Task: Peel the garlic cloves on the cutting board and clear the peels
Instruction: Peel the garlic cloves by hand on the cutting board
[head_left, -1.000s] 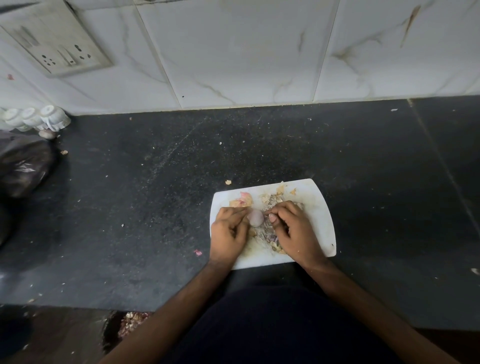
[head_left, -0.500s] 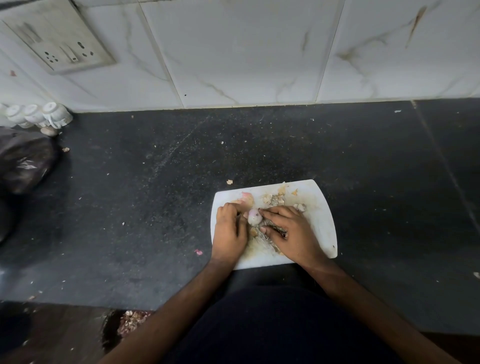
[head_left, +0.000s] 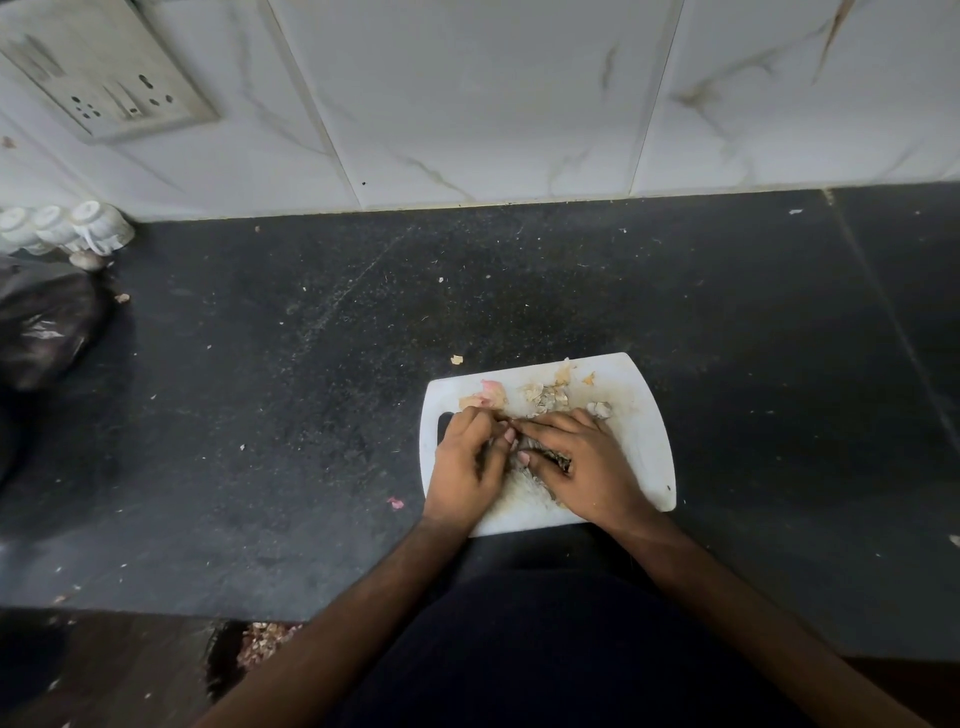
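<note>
On the wide black speckled stone counter (head_left: 519, 291), close to its near edge, lies the white plastic cutting board with rounded corners (head_left: 644, 415), and all the work is gathered on it. Behind it the white marble-veined wall tiles (head_left: 467, 104) rise from the counter's back edge, and a crumpled dark plastic bag (head_left: 41, 322) sits far off to the left, which looks a likely place for the waste.

Both hands rest on the board with their fingertips meeting at its middle. The left hand (head_left: 467, 457) has its fingers curled inward toward the meeting point; the right hand (head_left: 582, 462) lies flatter, fingers stretched leftward over a grey-brown heap of papery garlic peels (head_left: 545, 397) that runs on beyond the fingers toward the board's far edge. Whatever clove is being worked is hidden beneath the fingertips, so I cannot tell whether either hand truly pinches it. A pale pink-skinned garlic clove (head_left: 491, 392) lies just beyond the left hand's fingers.

To do this step well, I judge the left hand should steady the clove while the right thumbnail catches the skin at the root end and strips it lengthwise. Keep the loose peels heaped together on the board; a small stray peel flake (head_left: 456, 359) already lies on the counter just beyond the board's far edge.
</note>
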